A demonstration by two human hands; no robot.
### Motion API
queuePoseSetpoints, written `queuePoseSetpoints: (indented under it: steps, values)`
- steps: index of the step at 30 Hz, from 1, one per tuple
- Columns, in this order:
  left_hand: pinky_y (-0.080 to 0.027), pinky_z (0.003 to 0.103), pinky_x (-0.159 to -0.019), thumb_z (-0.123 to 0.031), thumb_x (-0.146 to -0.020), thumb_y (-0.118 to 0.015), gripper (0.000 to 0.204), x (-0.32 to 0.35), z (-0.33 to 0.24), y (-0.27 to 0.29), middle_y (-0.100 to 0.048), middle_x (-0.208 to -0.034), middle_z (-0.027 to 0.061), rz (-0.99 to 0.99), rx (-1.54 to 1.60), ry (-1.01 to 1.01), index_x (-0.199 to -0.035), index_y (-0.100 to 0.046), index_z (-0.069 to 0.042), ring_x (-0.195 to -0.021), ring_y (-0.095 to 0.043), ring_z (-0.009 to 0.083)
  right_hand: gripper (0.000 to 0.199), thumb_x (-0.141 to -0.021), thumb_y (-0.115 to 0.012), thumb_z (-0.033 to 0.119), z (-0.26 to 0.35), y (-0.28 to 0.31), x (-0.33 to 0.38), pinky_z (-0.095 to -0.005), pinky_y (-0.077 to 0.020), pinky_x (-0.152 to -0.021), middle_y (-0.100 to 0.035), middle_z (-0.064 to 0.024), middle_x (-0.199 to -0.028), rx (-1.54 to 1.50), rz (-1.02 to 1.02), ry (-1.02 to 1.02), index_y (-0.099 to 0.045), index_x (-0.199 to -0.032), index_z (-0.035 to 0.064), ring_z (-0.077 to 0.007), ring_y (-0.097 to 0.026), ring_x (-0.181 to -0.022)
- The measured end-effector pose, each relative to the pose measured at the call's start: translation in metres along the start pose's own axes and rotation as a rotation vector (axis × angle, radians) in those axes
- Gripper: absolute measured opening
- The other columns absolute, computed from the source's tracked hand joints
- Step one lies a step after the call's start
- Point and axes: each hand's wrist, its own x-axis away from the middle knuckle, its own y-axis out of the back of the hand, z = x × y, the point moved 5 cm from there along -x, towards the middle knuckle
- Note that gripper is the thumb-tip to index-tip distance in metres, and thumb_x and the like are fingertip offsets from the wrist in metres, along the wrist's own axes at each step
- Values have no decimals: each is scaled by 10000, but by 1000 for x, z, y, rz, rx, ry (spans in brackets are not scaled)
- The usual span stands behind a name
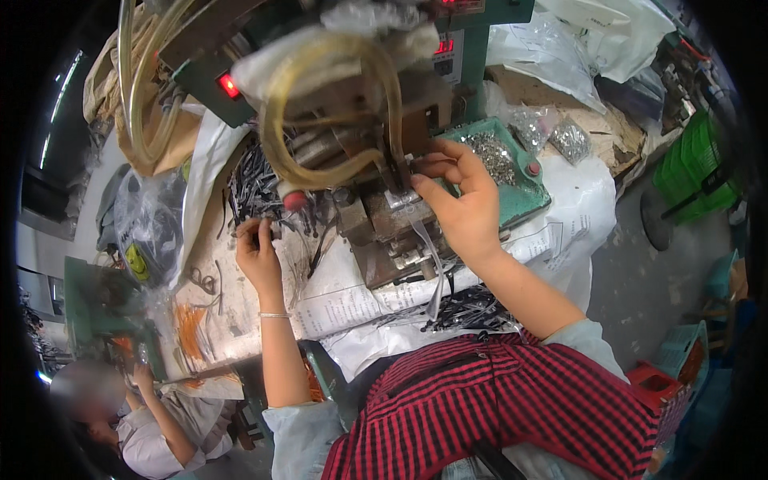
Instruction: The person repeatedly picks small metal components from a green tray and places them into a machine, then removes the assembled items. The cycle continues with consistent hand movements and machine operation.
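Observation:
My left hand (pixel 258 250) rests at the edge of a heap of thin black wire pieces (pixel 254 186) on the bench, its fingers pinched on one black piece. My right hand (pixel 460 202) is raised at the metal jaws of a small bench press (pixel 384 216), with thumb and fingertips pinched together at the tool; whether a part sits between them is too small to tell. Yellowish hoses (pixel 320 104) loop over the machine just above both hands. A green tray (pixel 520 188) of small silver metal parts lies right behind my right hand.
More black wire pieces (pixel 468 310) lie on paper near my lap. Clear bags of silver parts (pixel 570 140) sit at the back right. Green crates (pixel 700 164) stand on the floor to the right. Another person (pixel 152 432) sits at a bench at lower left.

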Motion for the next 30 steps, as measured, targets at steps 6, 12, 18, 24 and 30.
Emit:
queuePoseSetpoints:
  steps: [6, 12, 18, 24, 30]
  values:
    - [-565, 263, -671, -6, -1006, -615, 82, 40, -146, -33, -746, -1029, 169, -106, 148, -268, -1062, -673, 11, -805, -724, 193, 546, -876, -706, -29, 24, -16, 2, -313, -496, -983, -689, -109, -1207, -77, 92, -115, -515, -1387, -18, -167, -669, -1082]
    - [-487, 280, -573, -33, -757, -758, 204, 96, -230, -92, -747, -1114, 160, 366, -275, -1038, -960, -739, -37, -656, -627, 171, 432, -890, -621, 2, 37, 16, 7, -367, -497, -1036, -714, -152, -1218, 267, 192, 42, -610, -1322, 6, -274, -684, -1171]
    - [-417, 256, -464, -31, -714, -813, 291, 93, -221, -117, -773, -1000, 136, 371, -187, -1097, -995, -746, -59, -572, -601, 147, 307, -883, -604, 36, -39, 105, 8, -425, -536, -932, -728, -171, -1150, 912, 249, 85, -715, -1169, 51, -378, -691, -1047]
    - [-384, 232, -473, -48, -769, -777, 208, 97, -213, -121, -768, -1014, 110, 291, -180, -1113, -974, -750, -72, -533, -528, 96, 267, -886, -636, -3, -42, 143, -13, -330, -533, -891, -738, -114, -1086, 799, -2, 40, -702, -1145, 16, -230, -706, -1008]
    - [-403, 243, -472, -47, -759, -809, 248, 94, -215, -120, -773, -1008, 102, 317, -189, -1093, -996, -741, -77, -542, -569, 116, 121, -798, -739, 102, -42, 126, 3, -460, -512, -867, -688, -136, -930, 1096, 120, -8, -728, -912, 65, -350, -652, -961]
